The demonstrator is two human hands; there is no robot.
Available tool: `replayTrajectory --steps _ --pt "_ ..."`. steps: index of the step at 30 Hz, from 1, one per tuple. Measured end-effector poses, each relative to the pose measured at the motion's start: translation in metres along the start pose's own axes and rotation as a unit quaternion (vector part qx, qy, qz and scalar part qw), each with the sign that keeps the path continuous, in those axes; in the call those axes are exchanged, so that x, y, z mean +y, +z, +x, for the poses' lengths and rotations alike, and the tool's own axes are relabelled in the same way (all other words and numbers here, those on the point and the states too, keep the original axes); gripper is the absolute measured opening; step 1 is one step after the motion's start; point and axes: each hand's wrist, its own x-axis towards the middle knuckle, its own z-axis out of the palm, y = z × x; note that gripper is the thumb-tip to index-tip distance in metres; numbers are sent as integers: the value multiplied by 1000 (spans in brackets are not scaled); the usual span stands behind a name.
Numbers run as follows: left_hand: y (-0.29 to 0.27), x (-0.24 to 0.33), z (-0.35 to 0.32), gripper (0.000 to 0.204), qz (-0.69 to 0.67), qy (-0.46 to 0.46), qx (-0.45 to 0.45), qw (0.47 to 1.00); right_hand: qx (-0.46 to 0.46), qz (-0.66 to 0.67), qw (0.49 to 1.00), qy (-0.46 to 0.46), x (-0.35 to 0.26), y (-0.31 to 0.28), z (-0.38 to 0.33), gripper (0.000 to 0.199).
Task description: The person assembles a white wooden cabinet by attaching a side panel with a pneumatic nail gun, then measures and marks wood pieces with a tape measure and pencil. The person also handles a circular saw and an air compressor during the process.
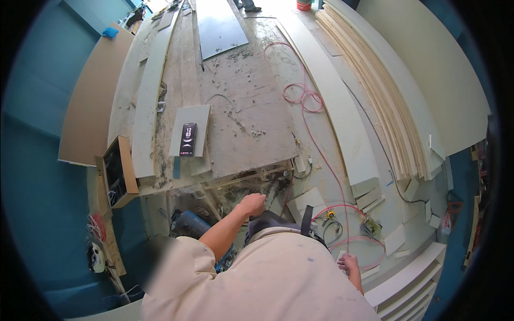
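Observation:
My left hand (252, 204) is closed in front of my body, just off the near edge of the dusty worktable (241, 144). Whatever it may hold is hidden. Low on the right, by my hip, hangs my right hand (349, 263), its fingers curled; a small pale edge shows beside them, but I cannot make out what they grip. On the table, a dark phone (188, 140) with a lit screen lies on a small white board (199, 119). A blue cylindrical machine (191, 223) stands below the table, left of my forearm.
Long white panels (316, 80) and stacked boards (385, 101) fill the right side. A red hose (326, 160) loops across the floor. At the table's left corner is an open box (122, 174). White slatted shelving (412, 281) stands near right. A person's legs (248, 5) show far off.

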Motion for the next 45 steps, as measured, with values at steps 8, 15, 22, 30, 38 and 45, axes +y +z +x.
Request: replayTrajectory --steps 8,15,22,30,38,45 --pt "2 170 14 32 -59 62 -6 996 31 107 994 17 9 -97 97 29" --pt "35 194 47 38 -48 30 -102 993 9 151 987 -62 -55 -56 104 18" --pt "179 136 165 62 31 26 -190 981 -24 58 998 -13 16 50 212 27" --pt "268 120 218 72 199 -72 -250 945 198 -122 972 25 84 112 597 64" --pt "277 127 251 73 190 -58 -264 944 270 -120 950 -104 58 96 681 52" --pt "259 148 253 70 114 37 -214 970 150 232 951 -139 37 87 439 59"
